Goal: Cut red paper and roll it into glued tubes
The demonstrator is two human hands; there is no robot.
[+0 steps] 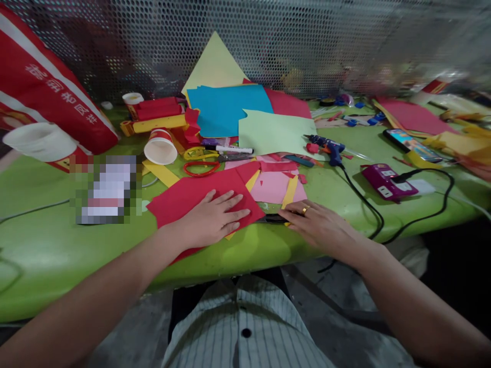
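My left hand (220,214) lies flat with fingers spread on a sheet of red paper (180,194), near the table's front edge. To its right, my right hand (312,220), with a ring on one finger, curls over a dark, narrow tool (274,218) that touches the red paper's right corner. Most of that tool is hidden under the fingers, so its kind is unclear. A yellow paper strip (290,191) runs up from beside the right fingers across pink paper (270,186). Red-handled scissors (201,168) lie just behind the red sheet.
Behind are blue paper (230,110), pale green paper (276,133), a marker (235,150) and a tipped paper cup (161,148). On the right are a glue gun (328,147), a purple power socket (387,181) with a black cord, and a phone (412,145). Perforated metal (268,46) backs the green table (46,245).
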